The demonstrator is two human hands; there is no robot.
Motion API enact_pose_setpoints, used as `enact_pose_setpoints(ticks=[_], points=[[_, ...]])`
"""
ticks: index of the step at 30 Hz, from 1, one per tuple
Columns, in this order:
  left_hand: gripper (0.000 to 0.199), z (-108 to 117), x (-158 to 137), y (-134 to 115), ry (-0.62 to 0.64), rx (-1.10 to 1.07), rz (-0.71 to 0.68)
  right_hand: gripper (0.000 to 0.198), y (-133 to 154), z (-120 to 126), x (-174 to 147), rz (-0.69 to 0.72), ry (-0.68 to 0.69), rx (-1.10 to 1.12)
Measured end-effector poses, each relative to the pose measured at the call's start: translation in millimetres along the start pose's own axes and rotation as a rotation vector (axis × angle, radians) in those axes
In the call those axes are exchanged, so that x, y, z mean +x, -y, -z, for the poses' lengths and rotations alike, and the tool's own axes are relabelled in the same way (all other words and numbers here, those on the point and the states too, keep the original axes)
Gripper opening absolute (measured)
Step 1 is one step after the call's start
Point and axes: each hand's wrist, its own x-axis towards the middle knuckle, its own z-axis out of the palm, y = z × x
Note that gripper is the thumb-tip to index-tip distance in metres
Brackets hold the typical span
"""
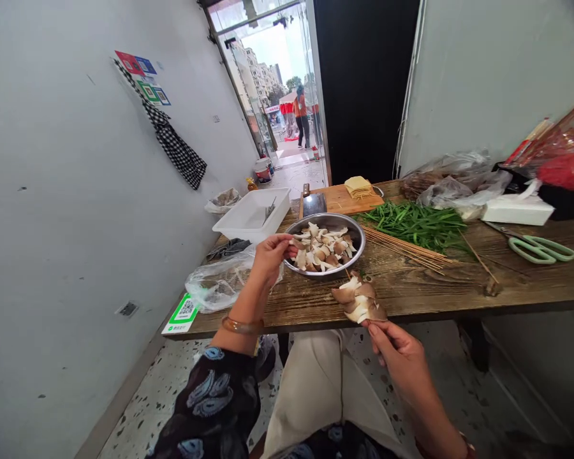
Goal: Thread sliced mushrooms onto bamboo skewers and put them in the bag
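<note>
A steel bowl (362, 245) full of torn oyster mushrooms (323, 248) stands on the wooden table. At its left rim, my left hand (270, 256) pinches a mushroom piece (294, 244) between thumb and fingers. My right hand (397, 347) is closed on the lower end of a skewer threaded with several mushroom pieces (360, 301), in front of the bowl at the table's near edge. The skewer's tip shows just beyond the topmost piece. Most of the stick is hidden by the mushrooms and fingers.
Bamboo skewers (406, 250) lie right of the bowl beside green leaves (416, 224). Behind are a cleaver (314, 204) and a cutting board (335, 199) with tofu sheets (358, 187). Scissors (538, 248) lie at right; a white tub (249, 220) and plastic bag (215, 284) at left.
</note>
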Motion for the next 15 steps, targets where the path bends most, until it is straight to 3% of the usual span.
enact_pose_setpoints(ticks=[5,11,15], points=[[0.029,-8,-28,0,0.091,-0.222,0.085,0.034,-5,0,-3,-0.010,0.016,0.001],[0.030,-9,-32,3,-0.044,-0.214,0.033,0.035,-9,-2,-6,-0.002,0.023,-0.049],[0.031,-7,-34,2,-0.053,-0.175,0.029,0.035,-7,-4,-8,0.010,0.019,-0.071]])
